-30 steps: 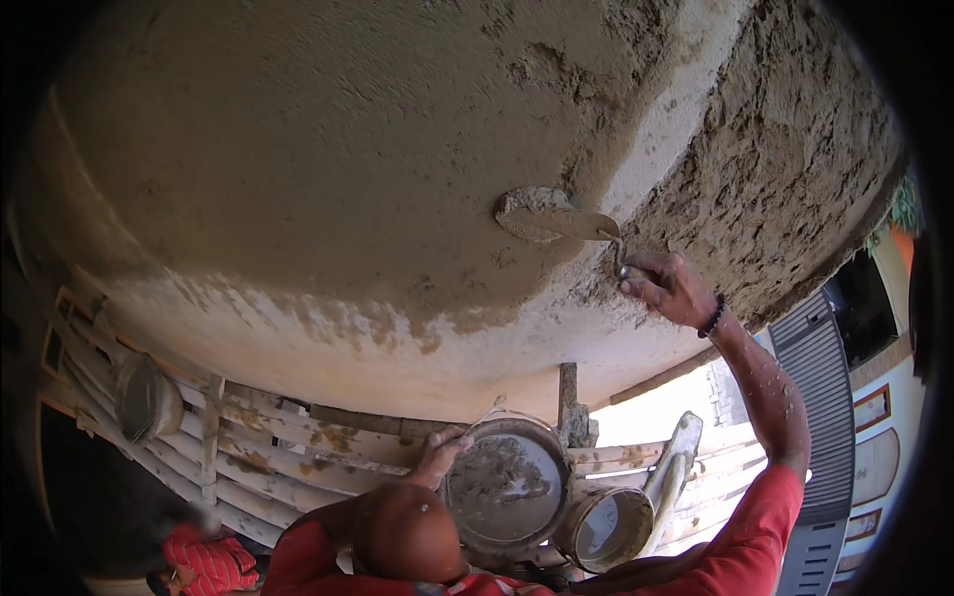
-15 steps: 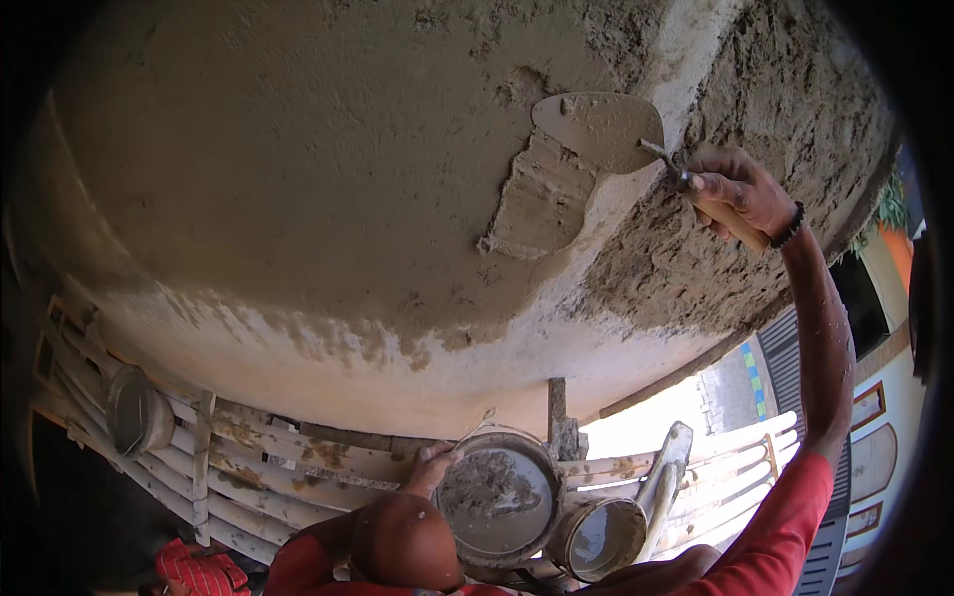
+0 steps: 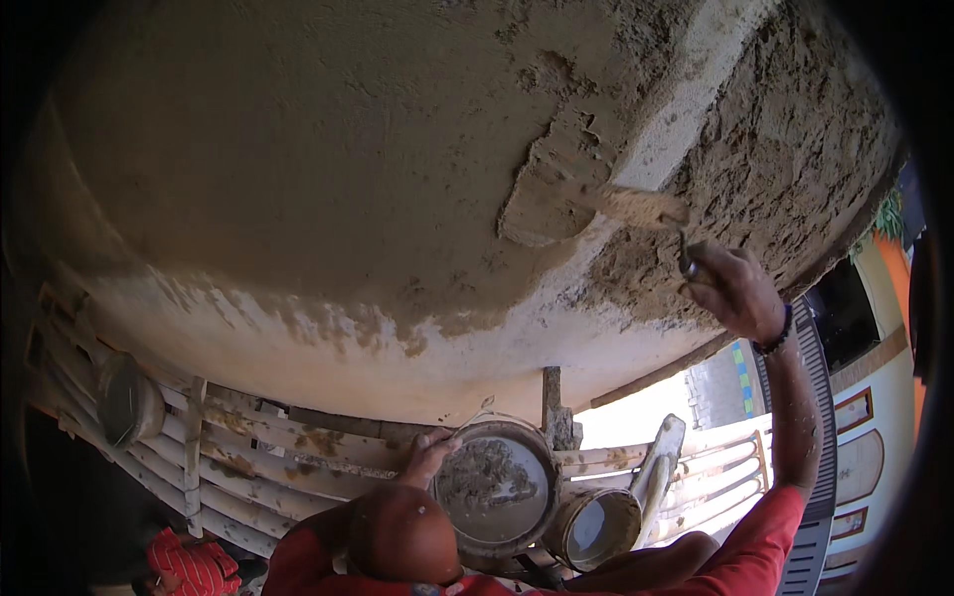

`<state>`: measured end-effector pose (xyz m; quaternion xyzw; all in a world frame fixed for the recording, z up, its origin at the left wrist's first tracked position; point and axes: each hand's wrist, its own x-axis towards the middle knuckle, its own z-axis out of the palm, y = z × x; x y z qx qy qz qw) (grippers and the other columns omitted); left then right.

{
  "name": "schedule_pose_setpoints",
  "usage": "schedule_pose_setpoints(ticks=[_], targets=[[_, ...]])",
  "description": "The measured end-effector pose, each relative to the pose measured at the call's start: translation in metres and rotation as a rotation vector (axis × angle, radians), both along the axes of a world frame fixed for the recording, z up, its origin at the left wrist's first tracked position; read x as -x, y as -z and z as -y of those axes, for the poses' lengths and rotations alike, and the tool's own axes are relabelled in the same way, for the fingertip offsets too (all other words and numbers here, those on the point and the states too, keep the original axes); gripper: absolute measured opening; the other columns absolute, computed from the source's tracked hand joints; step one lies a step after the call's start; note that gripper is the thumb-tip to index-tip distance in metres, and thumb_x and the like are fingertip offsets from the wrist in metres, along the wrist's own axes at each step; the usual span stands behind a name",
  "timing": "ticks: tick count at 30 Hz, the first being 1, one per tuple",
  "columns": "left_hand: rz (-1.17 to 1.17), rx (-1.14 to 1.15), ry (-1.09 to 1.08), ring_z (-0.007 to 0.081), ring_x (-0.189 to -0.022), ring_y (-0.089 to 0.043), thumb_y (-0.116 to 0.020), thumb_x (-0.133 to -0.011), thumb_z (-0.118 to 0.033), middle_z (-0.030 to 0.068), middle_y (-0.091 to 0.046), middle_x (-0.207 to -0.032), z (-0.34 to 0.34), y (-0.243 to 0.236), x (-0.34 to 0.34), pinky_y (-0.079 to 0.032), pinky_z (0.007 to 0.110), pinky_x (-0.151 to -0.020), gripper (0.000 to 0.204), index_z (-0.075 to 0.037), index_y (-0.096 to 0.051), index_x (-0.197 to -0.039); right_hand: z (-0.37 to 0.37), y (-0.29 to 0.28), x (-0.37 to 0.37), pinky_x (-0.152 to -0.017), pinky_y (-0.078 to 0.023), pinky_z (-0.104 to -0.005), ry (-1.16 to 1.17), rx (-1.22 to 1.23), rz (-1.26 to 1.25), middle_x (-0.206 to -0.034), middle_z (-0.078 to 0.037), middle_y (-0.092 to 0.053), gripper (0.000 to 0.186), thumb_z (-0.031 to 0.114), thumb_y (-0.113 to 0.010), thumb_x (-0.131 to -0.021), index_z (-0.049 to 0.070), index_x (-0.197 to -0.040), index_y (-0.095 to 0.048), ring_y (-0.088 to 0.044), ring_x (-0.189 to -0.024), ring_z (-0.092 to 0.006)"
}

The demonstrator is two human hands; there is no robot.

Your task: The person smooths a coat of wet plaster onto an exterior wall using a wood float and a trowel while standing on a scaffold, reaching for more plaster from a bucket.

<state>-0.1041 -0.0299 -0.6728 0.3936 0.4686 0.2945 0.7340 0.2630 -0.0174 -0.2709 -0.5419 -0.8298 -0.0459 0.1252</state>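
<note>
My right hand (image 3: 735, 290) is closed round the handle of a pointing-type trowel (image 3: 644, 207). The blade is tilted nearly edge-on and blurred, its tip at the wet mortar patch (image 3: 545, 204) on the wall. That patch is raised and ragged, beside a pale bare strip (image 3: 686, 114). Low in front of me, my left hand (image 3: 429, 453) grips the rim of a round bucket (image 3: 546, 465). Wet grey mortar (image 3: 487, 477) lies inside it, and its wire handle (image 3: 484, 405) stands up at the far rim.
Rough mortar (image 3: 775, 159) covers the wall at right; smoother plaster (image 3: 328, 149) spreads left. Beneath it runs a bamboo platform (image 3: 298, 437). A smaller bucket (image 3: 636, 512) holds pale liquid, and another bucket (image 3: 151, 407) stands far left. A person in red striped cloth (image 3: 189, 566) is below.
My right hand has drawn the trowel down toward me, and its blade has turned from flat to nearly edge-on. The mortar patch has a changed outline. My left hand stays on the bucket.
</note>
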Motion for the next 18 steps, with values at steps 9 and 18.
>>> schedule_pose_setpoints(ticks=[9, 18], targets=[[-0.018, 0.03, 0.053, 0.0162, -0.097, -0.054, -0.07, -0.08, -0.027, 0.005, -0.064, -0.094, -0.003, 0.002, 0.004, -0.039, 0.03, -0.088, 0.032, -0.003, -0.066, -0.101, -0.041, 0.03, 0.027, -0.061, -0.054, -0.0416, 0.069, -0.06, 0.192, -0.079, -0.013, -0.065, 0.028, 0.023, -0.064, -0.087, 0.002, -0.106, -0.061, -0.066, -0.071, -0.0289], [-0.093, -0.002, -0.016, 0.0137, -0.086, -0.055, -0.072, -0.076, -0.024, 0.0034, -0.064, -0.085, -0.001, -0.007, -0.001, -0.04, 0.028, -0.082, 0.029, -0.002, -0.067, -0.094, -0.052, -0.072, 0.009, -0.048, -0.044, -0.0292, 0.093, 0.015, 0.023, -0.062, -0.005, -0.06, 0.035, 0.034, -0.062, -0.091, 0.0, -0.095, -0.066, -0.055, -0.051, -0.0118]])
